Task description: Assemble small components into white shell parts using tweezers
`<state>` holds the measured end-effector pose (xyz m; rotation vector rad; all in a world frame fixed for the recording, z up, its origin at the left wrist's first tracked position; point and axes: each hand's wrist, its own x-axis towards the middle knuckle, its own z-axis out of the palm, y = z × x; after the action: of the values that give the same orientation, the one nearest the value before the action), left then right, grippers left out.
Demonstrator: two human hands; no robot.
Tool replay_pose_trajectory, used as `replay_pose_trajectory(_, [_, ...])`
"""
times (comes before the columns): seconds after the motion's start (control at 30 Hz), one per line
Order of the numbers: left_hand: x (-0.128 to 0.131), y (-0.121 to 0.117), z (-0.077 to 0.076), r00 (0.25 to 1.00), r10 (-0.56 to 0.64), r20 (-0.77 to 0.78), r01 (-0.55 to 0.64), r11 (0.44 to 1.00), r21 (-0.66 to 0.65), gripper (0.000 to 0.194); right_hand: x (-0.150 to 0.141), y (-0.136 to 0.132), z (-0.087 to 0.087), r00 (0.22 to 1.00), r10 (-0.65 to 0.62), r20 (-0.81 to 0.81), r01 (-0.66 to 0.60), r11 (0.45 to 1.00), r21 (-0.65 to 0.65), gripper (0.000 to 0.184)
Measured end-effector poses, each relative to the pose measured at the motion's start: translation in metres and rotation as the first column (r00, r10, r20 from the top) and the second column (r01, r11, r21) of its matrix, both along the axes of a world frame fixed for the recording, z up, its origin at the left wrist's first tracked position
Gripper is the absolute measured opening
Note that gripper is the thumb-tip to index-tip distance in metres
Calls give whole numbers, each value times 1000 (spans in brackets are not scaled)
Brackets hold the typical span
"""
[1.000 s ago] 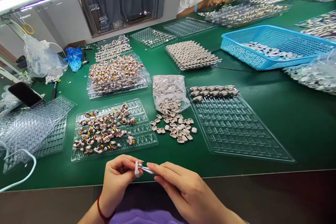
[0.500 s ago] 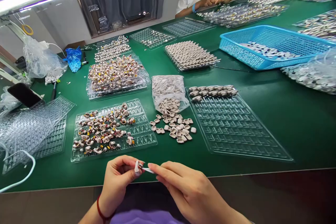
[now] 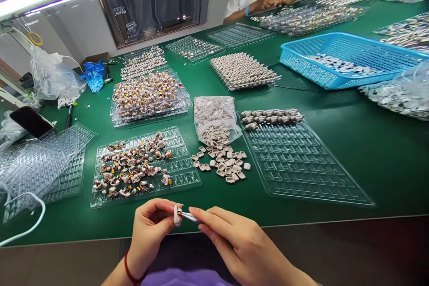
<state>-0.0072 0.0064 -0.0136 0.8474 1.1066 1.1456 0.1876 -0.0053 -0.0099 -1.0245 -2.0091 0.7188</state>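
Observation:
Near the table's front edge, my left hand (image 3: 152, 230) pinches a small beige earbud-like part (image 3: 176, 216) between thumb and fingers. My right hand (image 3: 231, 237) is closed on white tweezers (image 3: 190, 217), whose tips touch the open side of the part; the exact contact point is too small to make out. Just beyond my left hand lies a clear tray (image 3: 187, 178) with similar beige parts (image 3: 129, 167) showing yellow and red bits. Loose beige shell caps (image 3: 229, 165) spill from a clear plastic bag (image 3: 214, 111) ahead of my hands.
At the right is a clear slotted tray (image 3: 311, 165) with dark-bottomed pieces in its far rows. Behind stand filled tray stacks (image 3: 147, 91) and a blue basket (image 3: 335, 80). Loose clear trays (image 3: 40, 170) and a phone (image 3: 31, 120) lie left. A co-worker's hands (image 3: 275, 0) are at the far side.
The earbud-like part has turned slightly in my left fingers. The tweezers have shifted a little and more of them shows between my hands. The rest looks the same.

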Motion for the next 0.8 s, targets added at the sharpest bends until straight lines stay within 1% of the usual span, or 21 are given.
replay_pose_trajectory(0.17, [1, -1, 2, 999, 7, -53, -5, 999, 40, 10, 0, -1, -2, 1000, 6, 0, -6, 1000, -22, 32])
replay_pose_trajectory(0.33, [0, -1, 1, 1000, 8, -14, -8, 1000, -1, 11, 1, -1, -6, 1000, 4, 17, -4, 1000, 30, 33])
replay_pose_trajectory(0.4, [0, 0, 0, 1000, 15, 24, -14, 999, -41, 12, 1, -1, -7, 998, -19, 60, 13, 995, 103, 34])
replay_pose_trajectory(0.47, [2, 1, 0, 998, 29, 62, -24, 996, -81, 14, 0, -2, -7, 989, -76, 128, 46, 974, 223, 37])
replay_pose_trajectory(0.57, [5, 3, 1, 993, 51, 105, -38, 992, -124, 17, -1, -5, -5, 953, -181, 243, 66, 907, 415, 40])
replay_pose_trajectory(0.63, [6, 5, 2, 992, 58, 116, -41, 989, -139, 18, 0, -6, -3, 932, -214, 293, 49, 874, 483, 41])
replay_pose_trajectory(0.67, [6, 5, 2, 991, 59, 117, -43, 989, -141, 18, 1, -5, -3, 930, -208, 304, 36, 873, 486, 41])
replay_pose_trajectory(0.7, [5, 6, 2, 991, 62, 115, -46, 989, -140, 18, 4, -3, -3, 935, -186, 302, 26, 885, 464, 41])
replay_pose_trajectory(0.73, [5, 7, 2, 992, 65, 109, -50, 989, -137, 18, 8, 1, -4, 945, -155, 289, 23, 911, 413, 41])
replay_pose_trajectory(0.8, [3, 8, 1, 993, 72, 93, -59, 989, -134, 19, 18, 16, -8, 966, -113, 232, 50, 965, 259, 36])
